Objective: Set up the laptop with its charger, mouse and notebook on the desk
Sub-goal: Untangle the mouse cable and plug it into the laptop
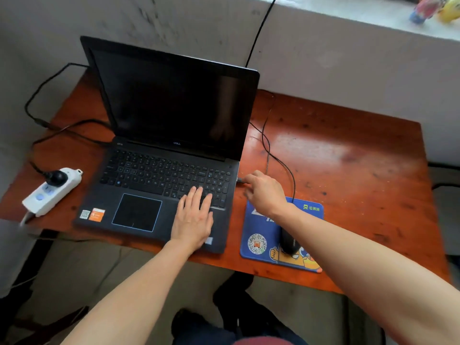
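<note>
Open Dell laptop (161,175) sits left of centre on the reddish wooden counter (348,158), screen dark, lid upright.

Left grip (193,220): released, lying flat, palm on the palm rest right of the touchpad and straight fingers over the lower right keys.

Right grip (263,192): grasping a small cable plug (239,180), pinched in curled fingers right at the laptop's right edge. Cannot tell whether the plug is seated.

Black mouse (288,241) lies on a blue printed mouse pad (258,227) just right of the laptop, partly under the right forearm. Its thin cable (267,143) loops up across the counter.

White power strip (49,192) lies at the counter's left edge with a black mains plug (57,176) in it. A thick charger cable (62,130) runs behind the laptop's left side.
</note>
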{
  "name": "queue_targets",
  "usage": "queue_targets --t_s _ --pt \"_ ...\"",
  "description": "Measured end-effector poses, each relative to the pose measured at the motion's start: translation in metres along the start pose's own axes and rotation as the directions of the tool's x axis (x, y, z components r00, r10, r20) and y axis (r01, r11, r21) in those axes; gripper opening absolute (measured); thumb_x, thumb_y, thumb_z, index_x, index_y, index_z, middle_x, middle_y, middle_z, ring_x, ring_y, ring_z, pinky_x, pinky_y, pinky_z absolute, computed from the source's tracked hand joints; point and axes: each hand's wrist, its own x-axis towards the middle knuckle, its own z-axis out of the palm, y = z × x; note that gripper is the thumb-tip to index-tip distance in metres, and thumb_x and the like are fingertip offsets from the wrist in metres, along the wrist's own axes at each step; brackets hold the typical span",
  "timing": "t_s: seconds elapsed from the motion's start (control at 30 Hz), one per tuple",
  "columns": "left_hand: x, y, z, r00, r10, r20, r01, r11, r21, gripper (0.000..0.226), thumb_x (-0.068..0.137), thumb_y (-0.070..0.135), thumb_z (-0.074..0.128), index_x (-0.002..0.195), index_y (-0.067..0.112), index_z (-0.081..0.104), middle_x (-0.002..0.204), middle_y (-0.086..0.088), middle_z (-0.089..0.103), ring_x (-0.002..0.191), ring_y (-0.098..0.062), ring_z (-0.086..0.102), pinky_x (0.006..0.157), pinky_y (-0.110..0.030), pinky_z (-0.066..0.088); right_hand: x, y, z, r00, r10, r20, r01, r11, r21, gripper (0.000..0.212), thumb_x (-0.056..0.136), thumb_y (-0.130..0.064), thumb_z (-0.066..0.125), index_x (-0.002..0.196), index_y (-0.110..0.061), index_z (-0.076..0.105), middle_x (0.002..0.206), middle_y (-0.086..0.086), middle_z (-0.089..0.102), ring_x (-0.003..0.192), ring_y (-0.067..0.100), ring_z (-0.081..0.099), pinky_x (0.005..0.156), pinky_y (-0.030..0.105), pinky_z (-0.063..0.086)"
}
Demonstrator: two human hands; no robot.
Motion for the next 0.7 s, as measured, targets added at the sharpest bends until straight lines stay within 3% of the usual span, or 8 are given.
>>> queue_targets --t_s 0.07,0.17,0.3,0.4,0.53,0.67,0.7 --pt "-0.011 -0.006 -0.011 0.999 0.006 0.046 -0.005 1.000 -0.025 0.040 0.094 0.028 0.043 0.131 0.015 0.051 0.134 -0.009 0.053 0.125 -0.027 0.048 0.103 -0.039 0.038 -0.001 -0.018 -0.005 0.999 -0.048 -0.002 0.048 0.998 -0.030 0.029 0.092 -0.021 0.050 0.115 -0.022 0.066 0.108 0.005 0.062 0.097 0.034 0.062 0.074 0.041 0.050" --pt "-0.055 -0.040 -0.042 0.990 -0.114 0.085 0.120 0.991 -0.064 0.029 0.094 0.028 0.041 0.117 0.018 0.057 0.111 -0.002 0.063 0.104 -0.023 0.059 0.086 -0.037 0.045 -0.013 -0.071 -0.006 0.981 -0.192 0.018 0.193 0.978 -0.075 0.026 0.093 -0.025 0.048 0.110 -0.022 0.067 0.107 0.006 0.065 0.100 0.033 0.062 0.075 0.040 0.049" --pt "-0.144 -0.110 -0.069 0.962 -0.271 0.038 0.273 0.961 -0.053 0.025 0.096 0.031 0.040 0.110 0.022 0.058 0.107 0.001 0.066 0.100 -0.023 0.063 0.078 -0.035 0.047 -0.039 -0.173 0.007 0.894 -0.440 0.086 0.447 0.886 -0.124 0.025 0.092 -0.025 0.046 0.103 -0.020 0.067 0.105 0.006 0.066 0.098 0.031 0.063 0.070 0.035 0.046" --pt "-0.218 -0.158 -0.078 0.929 -0.371 -0.003 0.370 0.927 -0.057 0.023 0.096 0.032 0.040 0.107 0.023 0.058 0.107 0.003 0.066 0.099 -0.023 0.063 0.076 -0.035 0.047 -0.066 -0.249 0.026 0.817 -0.564 0.122 0.575 0.813 -0.087 0.025 0.092 -0.026 0.046 0.103 -0.020 0.068 0.104 0.004 0.066 0.096 0.028 0.064 0.074 0.036 0.051" --pt "-0.349 -0.217 -0.088 0.832 -0.553 -0.049 0.552 0.833 -0.034 0.023 0.095 0.033 0.041 0.105 0.023 0.059 0.106 0.003 0.066 0.097 -0.024 0.064 0.073 -0.035 0.047 -0.124 -0.367 0.063 0.627 -0.752 0.203 0.775 0.628 -0.065 0.022 0.090 -0.027 0.047 0.098 -0.016 0.066 0.100 0.004 0.064 0.091 0.030 0.064 0.065 0.033 0.044" --pt "-0.472 -0.251 -0.088 0.672 -0.737 -0.076 0.730 0.676 -0.097 0.022 0.093 0.033 0.043 0.103 0.022 0.060 0.102 0.000 0.068 0.094 -0.025 0.066 0.072 -0.036 0.050 -0.182 -0.465 0.101 0.436 -0.854 0.284 0.896 0.441 -0.051 0.023 0.088 -0.026 0.049 0.102 -0.015 0.064 0.103 0.006 0.064 0.095 0.033 0.063 0.071 0.035 0.046" --pt "-0.507 -0.257 -0.087 0.609 -0.789 -0.082 0.780 0.614 -0.118 0.022 0.093 0.033 0.044 0.101 0.022 0.060 0.101 -0.001 0.069 0.093 -0.026 0.066 0.071 -0.036 0.050 -0.201 -0.494 0.112 0.360 -0.882 0.305 0.930 0.364 -0.046 0.023 0.088 -0.026 0.049 0.101 -0.015 0.063 0.103 0.007 0.063 0.095 0.034 0.062 0.070 0.035 0.045"
